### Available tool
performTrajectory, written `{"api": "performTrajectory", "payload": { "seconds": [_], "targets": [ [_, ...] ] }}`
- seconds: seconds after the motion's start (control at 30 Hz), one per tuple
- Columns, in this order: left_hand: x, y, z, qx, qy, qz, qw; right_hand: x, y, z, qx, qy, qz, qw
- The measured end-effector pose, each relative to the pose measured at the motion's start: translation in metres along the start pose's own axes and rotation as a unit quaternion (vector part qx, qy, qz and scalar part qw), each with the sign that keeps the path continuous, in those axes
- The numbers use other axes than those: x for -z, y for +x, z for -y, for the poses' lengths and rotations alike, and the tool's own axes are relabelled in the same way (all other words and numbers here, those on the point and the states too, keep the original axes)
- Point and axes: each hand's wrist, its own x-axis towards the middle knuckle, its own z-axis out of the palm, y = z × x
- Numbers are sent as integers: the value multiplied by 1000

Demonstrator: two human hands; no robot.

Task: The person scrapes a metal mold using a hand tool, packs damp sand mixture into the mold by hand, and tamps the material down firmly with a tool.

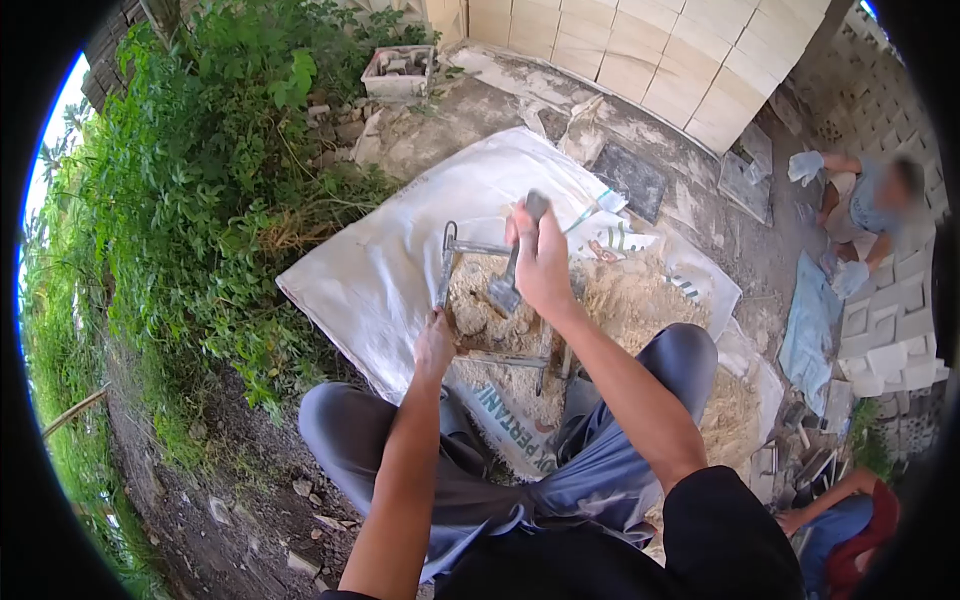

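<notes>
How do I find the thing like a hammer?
Find the white sacking on the ground, then the right hand over it. That hand grips the hammer-like tool, whose single handle ends in a chunky grey head, unlike the four-sided frame.

Your hammer is dark grey, and your frame a lighter grey; the powder is pale tan. You have a white sack sheet with blue-green lettering, greyish-blue trousers, a black sleeve and bright green leaves around you.
</notes>
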Motion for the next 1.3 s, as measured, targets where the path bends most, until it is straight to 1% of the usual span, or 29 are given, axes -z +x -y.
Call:
{"api": "performTrajectory", "payload": {
  "seconds": [0.03,0.07,0.13,0.17,0.2,0.23,0.27,0.3,0.4,0.47,0.5,0.53,0.6,0.63,0.67,0.73,0.77,0.8,0.87,0.9,0.93,0.97,1.0,1.07,1.13,1.17,1.23,1.27,1.3],
  "targets": [
    [0,-2,-1,0,-13,5,1000,3,6,8,31,14,-18,999],
    [0,-3,-3,2,-13,10,1000,2,5,2,25,13,-18,999],
    [6,-6,-6,-17,-10,-3,1000,-2,-2,-11,58,21,-48,997],
    [8,-5,-7,-18,-19,9,1000,-5,-17,-38,-14,-63,3,998],
    [8,-3,-9,-27,-16,7,999,-8,-26,-50,-9,-65,-6,998],
    [4,-3,-10,-18,-5,9,1000,-15,-31,-55,3,-44,20,999],
    [9,-3,-12,-6,8,7,1000,-18,-25,-47,19,-21,47,998],
    [10,-4,-12,-3,18,5,1000,-16,-18,-43,27,-19,44,998],
    [9,-5,-10,6,14,11,1000,-9,-9,-21,25,-4,17,1000],
    [8,-6,-12,11,6,19,1000,2,0,10,54,-5,6,998],
    [8,-5,-11,21,-21,31,999,1,2,18,58,28,-9,998],
    [8,-4,-10,32,-46,43,998,0,-5,4,51,30,-8,998],
    [6,-7,-5,27,-50,56,997,-5,-28,-44,-4,-90,83,992],
    [2,-4,-5,32,-27,64,997,-12,-37,-71,32,-41,86,995],
    [-3,5,-4,35,-4,66,997,-12,-31,-62,51,-43,86,994],
    [-15,13,4,41,3,21,999,-15,-21,-49,-11,-63,100,993],
    [-10,10,1,42,2,33,999,-17,-20,-45,-34,-21,64,997],
    [-6,6,-2,43,0,49,998,-14,-14,-32,-34,-21,70,997],
    [-4,-2,-6,51,-8,49,997,-5,-6,-9,14,-34,58,998],
    [3,-5,-9,30,-4,37,999,-4,-5,1,3,-37,72,997],
    [6,-4,-9,8,4,21,1000,-4,-1,11,24,-8,80,996],
    [3,-4,-8,20,-1,19,1000,-8,0,14,46,23,85,995],
    [1,-6,-4,25,-1,21,999,-14,-7,-8,42,26,88,995],
    [4,-3,-8,24,1,29,999,-24,-23,-58,-1,-82,115,990],
    [7,-4,-12,38,11,28,999,-29,-11,-44,7,-56,112,992],
    [5,-3,-9,25,9,2,1000,-30,-5,-36,9,-44,100,994],
    [-8,4,7,20,-6,-1,1000,-27,-1,-35,14,-31,87,996],
    [-14,3,8,13,-25,0,1000,-25,5,-17,5,-33,95,995],
    [-10,-1,5,11,-29,-1,1000,-24,10,5,14,9,99,995]
  ]
}}
